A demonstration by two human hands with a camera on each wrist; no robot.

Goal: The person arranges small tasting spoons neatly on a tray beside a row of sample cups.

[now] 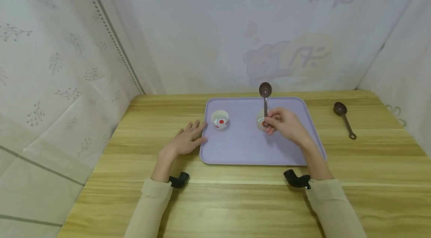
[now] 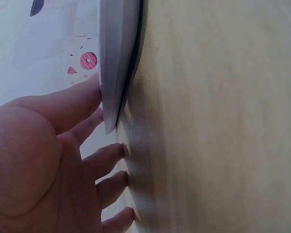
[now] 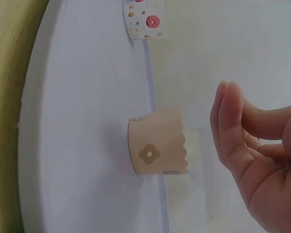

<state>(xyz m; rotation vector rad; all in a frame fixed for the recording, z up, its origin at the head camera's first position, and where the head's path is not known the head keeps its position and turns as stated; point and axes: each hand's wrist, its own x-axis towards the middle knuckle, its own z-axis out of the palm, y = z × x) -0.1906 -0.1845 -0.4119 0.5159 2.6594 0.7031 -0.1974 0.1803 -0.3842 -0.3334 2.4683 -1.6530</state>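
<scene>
My right hand (image 1: 284, 124) pinches the handle end of a dark brown measuring spoon (image 1: 265, 90), whose bowl points away toward the back wall. In the right wrist view, that hand (image 3: 262, 150) is apart from the scalloped paper baking cup (image 3: 157, 145); in the head view it partly hides this cup. A second baking cup (image 1: 220, 120), printed with doughnuts, stands at the left of the lilac tray (image 1: 242, 148). My left hand (image 1: 185, 140) has its fingers extended at the tray's left edge. Its thumb touches the tray rim (image 2: 117, 58) in the left wrist view.
Another brown measuring spoon (image 1: 345, 118) lies on the wooden table (image 1: 242, 204), right of the tray. Printed cloth (image 1: 188, 36) hangs behind the table and along both sides. Black wrist mounts (image 1: 180, 180) sit at both cuffs.
</scene>
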